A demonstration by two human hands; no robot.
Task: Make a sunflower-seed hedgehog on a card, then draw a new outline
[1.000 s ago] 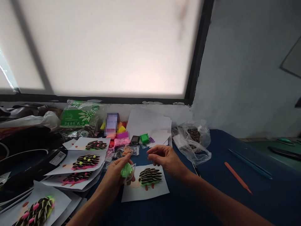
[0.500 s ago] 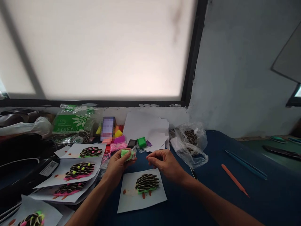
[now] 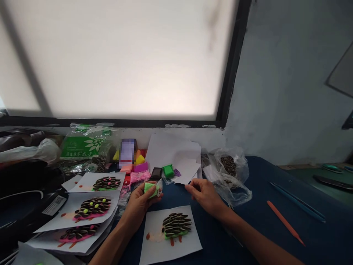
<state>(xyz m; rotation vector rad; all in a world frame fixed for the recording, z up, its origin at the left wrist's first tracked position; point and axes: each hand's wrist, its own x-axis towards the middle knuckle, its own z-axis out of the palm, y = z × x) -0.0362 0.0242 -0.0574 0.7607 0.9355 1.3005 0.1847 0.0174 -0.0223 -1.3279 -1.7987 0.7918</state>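
Pale light fills a large dark-framed window (image 3: 118,62) beside a grey wall (image 3: 281,81), and below it, in the head view, a dark blue table (image 3: 237,224) carries craft materials. The left hand (image 3: 142,200) grips a light-green packet (image 3: 150,189) with clear wrapping, thumb on top and fingers beneath, above the table. The right hand (image 3: 203,194) is raised opposite, well apart from the packet, its fingers curled and thumb near the index finger; whether something small is pinched there, I cannot tell. Below and between the hands lies a white sheet (image 3: 158,254) bearing a hedgehog-like figure (image 3: 176,224) covered in striped seeds. Similar finished sheets (image 3: 49,222) overlap at the left. Beyond the hands are a bright green block (image 3: 168,171) and a black packet (image 3: 156,173), side by side. At the right sit a clear bag of seeds (image 3: 228,165), an orange tool (image 3: 285,222) and blue tweezers (image 3: 298,202).
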